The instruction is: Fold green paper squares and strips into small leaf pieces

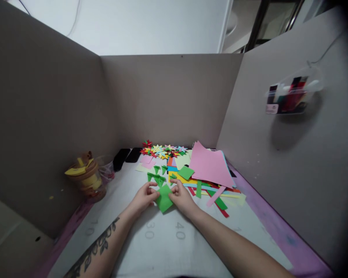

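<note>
A square of green paper [164, 198] is held between both hands, turned so that one corner points toward me. My left hand [146, 196] pinches its left corner between thumb and fingers. On the opposite corner, my right hand [182, 196] grips the paper the same way. Just beyond the hands lie several small folded green paper pieces [159, 179]. Another flat green square [186, 172] rests on the coloured paper to the right.
Folded paper stars [162, 150] are heaped at the back. Large pink sheets [210, 164] and loose paper strips [220, 200] cover the right side. At left stand a brown pot [87, 177], a clear cup [106, 168] and two black phone-like objects [133, 155]. A plastic holder [292, 94] hangs on the right wall.
</note>
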### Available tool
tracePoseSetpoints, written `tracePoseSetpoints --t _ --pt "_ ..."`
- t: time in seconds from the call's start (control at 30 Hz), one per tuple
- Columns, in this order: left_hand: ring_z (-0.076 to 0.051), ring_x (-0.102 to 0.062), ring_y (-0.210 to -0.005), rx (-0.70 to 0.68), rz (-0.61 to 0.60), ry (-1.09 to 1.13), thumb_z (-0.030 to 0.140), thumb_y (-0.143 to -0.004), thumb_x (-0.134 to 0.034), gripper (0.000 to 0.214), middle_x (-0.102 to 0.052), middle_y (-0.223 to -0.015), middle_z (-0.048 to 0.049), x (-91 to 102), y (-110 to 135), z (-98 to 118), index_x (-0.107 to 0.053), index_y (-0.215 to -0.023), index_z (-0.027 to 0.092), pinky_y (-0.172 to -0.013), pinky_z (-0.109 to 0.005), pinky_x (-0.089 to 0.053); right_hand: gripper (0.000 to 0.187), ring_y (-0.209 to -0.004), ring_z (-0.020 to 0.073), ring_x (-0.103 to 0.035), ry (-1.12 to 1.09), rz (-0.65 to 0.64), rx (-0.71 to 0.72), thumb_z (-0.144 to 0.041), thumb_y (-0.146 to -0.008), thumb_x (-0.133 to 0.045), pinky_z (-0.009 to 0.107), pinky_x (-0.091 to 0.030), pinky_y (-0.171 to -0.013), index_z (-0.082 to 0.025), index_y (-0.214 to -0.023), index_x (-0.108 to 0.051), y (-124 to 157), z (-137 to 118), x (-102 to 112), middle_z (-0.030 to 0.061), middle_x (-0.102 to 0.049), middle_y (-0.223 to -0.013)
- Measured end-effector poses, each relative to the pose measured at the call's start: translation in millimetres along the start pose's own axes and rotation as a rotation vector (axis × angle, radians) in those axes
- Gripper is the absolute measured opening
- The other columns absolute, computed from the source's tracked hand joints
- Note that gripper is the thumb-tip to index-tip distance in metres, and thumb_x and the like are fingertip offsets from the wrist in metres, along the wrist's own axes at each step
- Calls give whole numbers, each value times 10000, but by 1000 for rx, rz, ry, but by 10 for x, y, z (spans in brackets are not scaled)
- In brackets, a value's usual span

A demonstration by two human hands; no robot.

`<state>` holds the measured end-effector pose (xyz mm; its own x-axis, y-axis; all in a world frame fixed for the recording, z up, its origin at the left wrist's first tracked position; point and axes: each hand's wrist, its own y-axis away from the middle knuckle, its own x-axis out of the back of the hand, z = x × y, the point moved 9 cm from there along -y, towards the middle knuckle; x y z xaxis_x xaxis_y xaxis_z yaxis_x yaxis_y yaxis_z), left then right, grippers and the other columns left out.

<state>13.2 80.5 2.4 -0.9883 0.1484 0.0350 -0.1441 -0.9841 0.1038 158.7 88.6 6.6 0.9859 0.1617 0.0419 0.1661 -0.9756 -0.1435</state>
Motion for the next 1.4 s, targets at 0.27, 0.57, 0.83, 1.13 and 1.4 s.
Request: tracePoseSetpoints --t 0.27,0.57,0.83,1.13,1.4 --pt "-61 -448 -395 23 21 -154 211 -639 -597 145 -517 -519 52 75 -13 -120 -541 -753 141 -403 -166 -322 300 -619 122 -517 184 -88 72 -99 -730 -434 236 -412 -581 -184 -1012 -488 67 -3 93 -30 -531 -690" --pt "-72 -480 -455 31 85 -53 165 -607 -592 158 -511 -533 51 204 67 -167 -516 -745 156 -466 -177 -385 324 -1091 235 -430 780 -218 582 -74 -736 -542 390 -399 -922 -221 -1021 -591 356 -399 -150 94 -481 -1164" --pt "-76 -487 -486 35 19 -92 183 -594 -573 146 -525 -596 49 137 94 -175 -524 -730 158 -496 -197 -402 135 -829 181 -495 883 -285 760 -106 -803 -533 291 -437 -724 -210 -789 -618 497 -410 -340 56 -584 -854" --pt "-207 -543 -1027 -394 12 -513 274 -742 -567 239 -596 -1063 -88 50 273 355 -657 -942 181 -881 -309 -426 155 -750 150 -553 828 -243 685 -145 -850 -480 249 -433 -680 -210 -866 -619 487 -408 -252 43 -594 -831" --pt "-170 -603 -732 -340 -6 -446 353 -810 -498 274 -667 -796 -56 -132 371 411 -650 -903 145 -656 -251 -459 138 -776 163 -582 552 -42 603 -155 -847 -478 283 -447 -719 -196 -893 -602 396 -536 -13 41 -621 -816"
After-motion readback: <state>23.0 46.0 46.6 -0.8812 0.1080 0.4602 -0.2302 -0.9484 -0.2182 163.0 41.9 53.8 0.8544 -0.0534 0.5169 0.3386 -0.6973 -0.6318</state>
